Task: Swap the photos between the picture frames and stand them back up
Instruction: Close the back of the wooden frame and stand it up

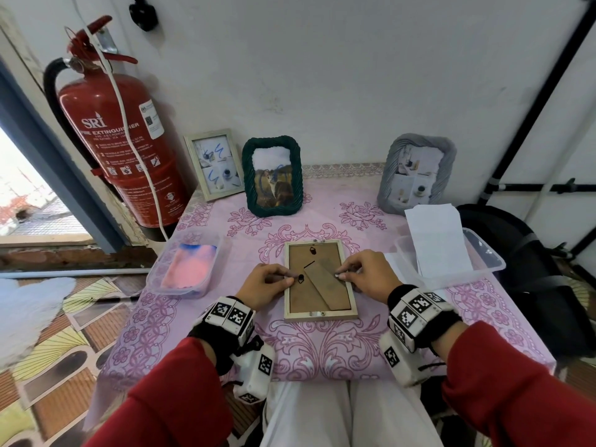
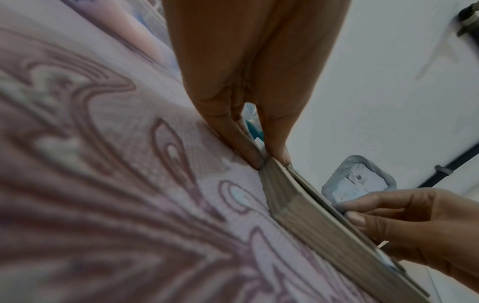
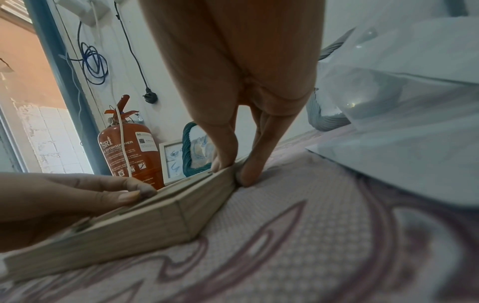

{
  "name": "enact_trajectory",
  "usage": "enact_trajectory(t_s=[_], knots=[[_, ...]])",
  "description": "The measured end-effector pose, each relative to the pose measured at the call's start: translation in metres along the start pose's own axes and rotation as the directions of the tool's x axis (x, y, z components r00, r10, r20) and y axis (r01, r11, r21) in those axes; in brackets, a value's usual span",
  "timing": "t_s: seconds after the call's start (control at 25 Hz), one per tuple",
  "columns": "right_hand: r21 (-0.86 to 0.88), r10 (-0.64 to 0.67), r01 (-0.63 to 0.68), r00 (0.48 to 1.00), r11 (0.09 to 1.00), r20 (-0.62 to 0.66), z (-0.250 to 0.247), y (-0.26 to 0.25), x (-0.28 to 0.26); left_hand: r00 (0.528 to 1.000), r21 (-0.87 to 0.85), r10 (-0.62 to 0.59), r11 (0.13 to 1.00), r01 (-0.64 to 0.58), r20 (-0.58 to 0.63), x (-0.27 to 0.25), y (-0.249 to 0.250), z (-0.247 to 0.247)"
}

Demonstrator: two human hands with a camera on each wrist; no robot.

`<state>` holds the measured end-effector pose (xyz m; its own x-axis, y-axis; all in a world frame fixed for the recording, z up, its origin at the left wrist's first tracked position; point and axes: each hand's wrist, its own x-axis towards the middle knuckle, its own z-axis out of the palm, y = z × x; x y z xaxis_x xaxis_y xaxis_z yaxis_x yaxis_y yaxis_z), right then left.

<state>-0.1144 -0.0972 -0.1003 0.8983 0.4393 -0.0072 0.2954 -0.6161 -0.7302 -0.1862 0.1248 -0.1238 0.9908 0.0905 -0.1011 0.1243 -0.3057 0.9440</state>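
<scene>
On my left hand (image 1: 265, 283) the fingers (image 2: 249, 151) are curled and pinch the left edge of the wooden frame (image 1: 320, 279), thumb on top and a fingertip against its outer side. On my right hand (image 1: 364, 274) the fingers (image 3: 247, 174) do the same at the right edge, the thumb on the rim and the other fingertips down on the cloth beside it. This frame lies face down in the middle of the surface (image 1: 322, 350), near the front edge, with its brown backing board (image 1: 301, 296) and the folded stand (image 1: 325, 285) facing up. Along the back edge three other frames stand upright: a pale wooden frame (image 1: 215, 164) at the back left corner, a dark green frame (image 1: 272, 177) with a cat photo just beside it, and a grey frame (image 1: 416, 174) near the back right corner. At the left edge sits a clear container (image 1: 187, 269) with pink and blue cloth inside; at the right edge I see another clear container (image 1: 451, 259) holding white paper sheets (image 1: 435, 237). A red fire extinguisher (image 1: 119, 140) stands against the wall, beyond the back left corner of the surface.
</scene>
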Motion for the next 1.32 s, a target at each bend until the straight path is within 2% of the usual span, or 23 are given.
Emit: enact_trajectory(t_s=[0.2,0.28,0.36,0.44,0.48,0.52,0.6,0.68,0.76,0.92,1.04,1.16,1.32], knots=[[0.001,0.009,-0.009,1.0,1.0,0.015,-0.002,-0.003,-0.002,1.0,0.079,0.02,0.997,-0.021,0.008,-0.003,0.006,-0.001],[-0.009,0.001,-0.001,0.999,1.0,0.04,-0.004,-0.005,-0.002,0.999,0.032,-0.03,0.999,0.029,0.018,-0.006,0.011,-0.001],[-0.026,0.001,0.0,0.999,1.0,0.046,-0.007,-0.009,0.0,0.996,-0.029,-0.08,0.996,0.079,-0.032,-0.007,0.017,-0.001],[-0.055,-0.002,0.001,1.0,0.998,-0.012,-0.011,-0.013,0.007,0.986,0.163,0.027,0.987,0.001,-0.166,-0.009,0.025,-0.001],[-0.064,-0.007,0.004,0.999,0.998,-0.043,-0.013,-0.016,0.011,0.976,0.268,0.114,0.961,-0.062,-0.183,-0.011,0.031,-0.001],[-0.069,-0.015,0.011,0.998,0.998,-0.058,-0.014,-0.019,0.016,0.973,0.328,0.186,0.936,-0.132,-0.138,-0.015,0.037,0.0],[-0.096,-0.041,0.038,0.999,0.995,-0.028,-0.014,-0.026,0.026,0.97,0.356,0.229,0.903,-0.241,0.077,-0.021,0.048,0.004],[-0.169,-0.054,0.062,0.997,0.984,0.054,-0.012,-0.032,0.038,0.939,0.403,0.167,0.87,-0.283,0.299,-0.024,0.051,0.008],[-0.263,-0.053,0.088,0.989,0.961,0.14,-0.011,-0.036,0.049,0.912,0.468,0.112,0.83,-0.305,0.395,-0.024,0.049,0.009],[-0.427,-0.03,0.145,0.964,0.893,0.265,-0.004,-0.037,0.062,0.892,0.478,0.118,0.809,-0.341,0.436,-0.024,0.046,0.009],[-0.528,-0.035,0.19,0.957,0.828,0.289,0.001,-0.032,0.062,0.908,0.444,0.128,0.839,-0.314,0.399,-0.021,0.04,0.01],[-0.557,-0.052,0.224,0.95,0.8,0.308,0.003,-0.032,0.061,0.924,0.449,0.138,0.842,-0.299,0.356,-0.018,0.036,0.014],[-0.584,-0.027,0.219,0.947,0.782,0.32,0.001,-0.038,0.062,0.929,0.491,0.074,0.832,-0.259,0.364,-0.015,0.04,0.016]])
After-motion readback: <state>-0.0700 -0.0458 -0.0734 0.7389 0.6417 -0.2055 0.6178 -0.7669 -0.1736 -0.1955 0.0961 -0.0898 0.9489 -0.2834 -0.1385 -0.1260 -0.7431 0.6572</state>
